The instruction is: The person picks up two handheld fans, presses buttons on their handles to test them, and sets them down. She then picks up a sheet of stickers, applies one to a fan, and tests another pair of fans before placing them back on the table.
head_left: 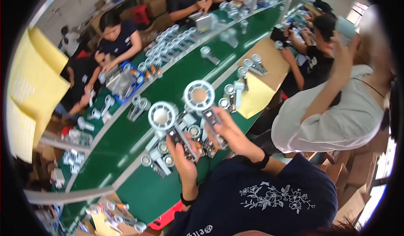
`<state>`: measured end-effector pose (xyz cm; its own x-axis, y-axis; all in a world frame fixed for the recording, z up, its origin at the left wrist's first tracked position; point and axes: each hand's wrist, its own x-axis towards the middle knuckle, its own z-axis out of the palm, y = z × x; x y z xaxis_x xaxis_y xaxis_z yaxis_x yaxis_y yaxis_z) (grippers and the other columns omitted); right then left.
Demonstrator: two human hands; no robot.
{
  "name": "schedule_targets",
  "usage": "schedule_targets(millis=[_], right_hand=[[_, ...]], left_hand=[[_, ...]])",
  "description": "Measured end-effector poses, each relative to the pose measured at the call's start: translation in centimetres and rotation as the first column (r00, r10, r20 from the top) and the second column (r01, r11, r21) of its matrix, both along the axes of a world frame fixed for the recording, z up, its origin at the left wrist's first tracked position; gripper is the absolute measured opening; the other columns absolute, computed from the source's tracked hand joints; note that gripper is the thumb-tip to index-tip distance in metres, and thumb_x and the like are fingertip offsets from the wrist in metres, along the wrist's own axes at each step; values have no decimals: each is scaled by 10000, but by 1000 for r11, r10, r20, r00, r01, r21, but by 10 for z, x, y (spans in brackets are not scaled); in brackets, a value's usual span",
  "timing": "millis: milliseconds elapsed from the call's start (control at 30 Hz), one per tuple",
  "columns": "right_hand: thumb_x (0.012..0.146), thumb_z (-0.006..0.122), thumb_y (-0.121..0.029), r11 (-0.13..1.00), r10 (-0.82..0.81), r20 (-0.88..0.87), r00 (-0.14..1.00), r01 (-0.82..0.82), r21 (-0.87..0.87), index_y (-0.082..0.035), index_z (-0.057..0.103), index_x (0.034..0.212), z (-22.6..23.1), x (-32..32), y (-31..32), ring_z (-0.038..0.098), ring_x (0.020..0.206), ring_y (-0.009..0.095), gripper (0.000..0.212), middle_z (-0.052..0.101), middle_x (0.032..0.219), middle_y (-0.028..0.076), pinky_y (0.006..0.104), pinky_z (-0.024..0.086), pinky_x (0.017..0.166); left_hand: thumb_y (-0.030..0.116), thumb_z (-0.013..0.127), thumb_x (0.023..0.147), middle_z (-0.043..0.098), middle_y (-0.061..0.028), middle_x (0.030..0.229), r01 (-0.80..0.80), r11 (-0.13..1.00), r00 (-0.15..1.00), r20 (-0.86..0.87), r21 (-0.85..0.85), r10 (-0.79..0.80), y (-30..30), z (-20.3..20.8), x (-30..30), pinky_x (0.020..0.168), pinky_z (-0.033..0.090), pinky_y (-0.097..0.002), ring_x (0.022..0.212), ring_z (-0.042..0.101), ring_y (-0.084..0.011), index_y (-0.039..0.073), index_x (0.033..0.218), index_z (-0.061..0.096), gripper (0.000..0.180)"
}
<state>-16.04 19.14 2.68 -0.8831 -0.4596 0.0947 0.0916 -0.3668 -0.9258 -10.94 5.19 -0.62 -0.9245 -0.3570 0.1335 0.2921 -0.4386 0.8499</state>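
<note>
My left hand [184, 156] grips the dark handle of a small white handheld fan [163, 116] with a round ring head. My right hand [227, 128] holds a second fan of the same kind [199, 95] by its handle, a little higher and further right. Both fan heads are raised above the green conveyor belt [168, 84]. Below my hands, several more fans [162, 152] lie in a heap at the belt's near edge.
Rows of fans [168, 42] lie along the belt's far side, where seated workers [120, 36] handle parts. To my right a person in a white top [336, 109] raises an arm. Yellow sheets [252, 97] lie on the near bench. Cardboard boxes [353, 185] stand at right.
</note>
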Motion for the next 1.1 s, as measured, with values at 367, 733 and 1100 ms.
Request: schedule_targets(millis=[367, 733, 1100], right_hand=[[972, 369, -153, 997, -58, -345, 937, 70, 21, -63, 260, 1328, -15, -27, 35, 465, 654, 72, 383, 483, 956, 55, 202, 394, 553], [945, 376, -167, 994, -97, -148, 984, 89, -62, -55, 262, 1315, 13, -51, 95, 459, 571, 96, 403, 472, 889, 68, 216, 381, 487], [895, 400, -201, 992, 93, -51, 994, -97, -85, -42, 264, 1310, 1, -52, 72, 474, 577, 112, 465, 490, 904, 90, 221, 382, 472]], left_hand=[[289, 357, 954, 503, -80, 966, -36, 994, 996, 81, -100, 44, 50, 12, -23, 353, 321, -180, 610, 471, -75, 67, 1225, 369, 350], [293, 371, 953, 493, -99, 1012, 64, 989, 997, 45, -131, -58, 103, 37, -57, 370, 349, -188, 632, 473, -84, 41, 1255, 336, 394], [258, 333, 968, 470, -130, 1084, -122, 951, 991, 11, -283, 130, 99, 34, -44, 387, 379, -196, 659, 486, -102, 21, 1290, 281, 403]])
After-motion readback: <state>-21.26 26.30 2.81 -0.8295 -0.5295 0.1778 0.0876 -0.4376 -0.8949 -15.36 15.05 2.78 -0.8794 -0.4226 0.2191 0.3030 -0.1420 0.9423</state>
